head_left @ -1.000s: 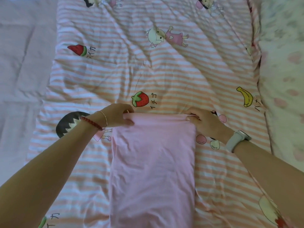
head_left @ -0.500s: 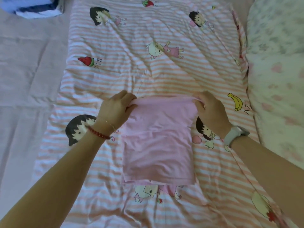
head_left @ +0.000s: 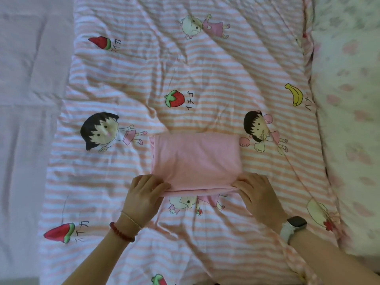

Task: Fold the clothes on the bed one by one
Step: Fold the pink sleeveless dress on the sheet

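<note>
pink garment [head_left: 196, 159] lies folded into a squat rectangle at centre frame, slightly below the middle, flat on the striped quilt [head_left: 216, 75]. the fabric looks like a soft thin knit, matte, with faint diagonal wrinkles across the top face; the far edge is straight and rounded by the fold, the left edge shows stacked layers, the near edge shows a lower layer sticking out just beneath the top one. left hand [head_left: 144, 197] is at the near-left corner, thumb on top of the cloth and fingers curled beside and under the edge, pinching that corner. right hand [head_left: 257, 194] is at the near-right corner, fingers curled over the edge with fingertips on the cloth, gripping it. a red bead bracelet [head_left: 121, 233] and a thin chain sit on the left wrist; a watch [head_left: 294, 227] with a pale strap is on the right wrist. the quilt is crumpled cotton, pink and white stripes, printed with cartoon children, a strawberry [head_left: 174, 98], a banana [head_left: 295, 94] and watermelon slices; creases fan out from the garment toward the upper frame. a plain lilac sheet [head_left: 26, 99] runs down the left of the frame, a pale spotted pillow or cover [head_left: 349, 120] down the right. open quilt surface lies above the garment and on both sides of it.
</note>
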Motion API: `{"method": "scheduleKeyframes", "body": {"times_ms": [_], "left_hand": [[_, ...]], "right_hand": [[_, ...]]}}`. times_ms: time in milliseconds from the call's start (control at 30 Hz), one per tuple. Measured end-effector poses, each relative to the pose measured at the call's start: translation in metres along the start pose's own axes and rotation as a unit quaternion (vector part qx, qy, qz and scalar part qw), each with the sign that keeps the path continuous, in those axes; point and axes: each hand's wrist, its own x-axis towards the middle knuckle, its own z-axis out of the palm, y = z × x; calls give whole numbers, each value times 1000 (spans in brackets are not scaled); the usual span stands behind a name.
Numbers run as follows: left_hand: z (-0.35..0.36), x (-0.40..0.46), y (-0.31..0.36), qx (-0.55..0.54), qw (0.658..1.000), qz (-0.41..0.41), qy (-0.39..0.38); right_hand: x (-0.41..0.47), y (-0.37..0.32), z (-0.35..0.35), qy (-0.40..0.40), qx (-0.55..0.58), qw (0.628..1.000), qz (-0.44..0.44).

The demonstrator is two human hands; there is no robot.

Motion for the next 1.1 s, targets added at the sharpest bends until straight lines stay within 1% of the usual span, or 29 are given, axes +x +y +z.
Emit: {"method": "scheduleKeyframes", "body": {"times_ms": [33, 100, 167, 200, 267, 333, 367, 467, 533, 567, 667, 733, 800, 833, 867, 900, 933, 967, 1000, 1100], "left_hand": [[0, -3, 2, 3, 1000, -8, -15], [-2, -6, 4, 10, 997, -26, -69], [-5, -3, 6, 7, 993, -42, -112], [-7, 1, 7, -2, 993, -48, -109], [-6, 16, 11, -18, 996, -54, -70], [2, 39, 20, 0, 997, -58, -42], [9, 52, 25, 17, 996, -66, -51], [34, 85, 31, 50, 985, -94, -137], [54, 92, 22, 51, 972, -129, -190], [63, 91, 16, 44, 968, -150, -198], [77, 82, -3, 48, 954, -237, -176], [75, 75, -12, 14, 941, -298, -158], [68, 66, -17, -54, 930, -353, -93], [62, 62, -20, -95, 914, -390, -56], [56, 58, -22, -143, 889, -434, -28], [52, 55, -25, -192, 857, -478, -13], [49, 52, -26, -234, 826, -512, -13], [46, 52, -27, -258, 807, -531, -25], [44, 53, -27, -269, 798, -538, -39], [42, 61, -24, -277, 799, -526, -89]], "right_hand": [[-3, 0, 2, -12, -8, 1000, 2], [-6, -1, 3, -42, -22, 999, 9], [-7, -5, 1, -57, -15, 998, 27], [-5, -8, 0, -51, -11, 998, 35], [7, -15, 1, -11, -15, 999, 42], [27, -24, 9, 14, -32, 998, 49], [40, -28, 14, 3, -42, 997, 61], [77, -32, 37, -73, -71, 988, 114], [93, -26, 52, -126, -89, 978, 140], [97, -21, 58, -143, -92, 974, 151], [94, -4, 68, -153, -84, 969, 176], [87, 6, 65, -143, -62, 967, 203], [77, 10, 57, -92, -10, 966, 240], [73, 10, 52, -51, 25, 962, 266], [68, 8, 47, -5, 63, 952, 299], [64, 6, 42, 37, 105, 935, 337], [62, 3, 39, 67, 150, 911, 379], [61, 1, 38, 70, 201, 881, 424], [62, 1, 37, 51, 246, 850, 463], [70, 3, 36, -9, 312, 793, 523]]}}
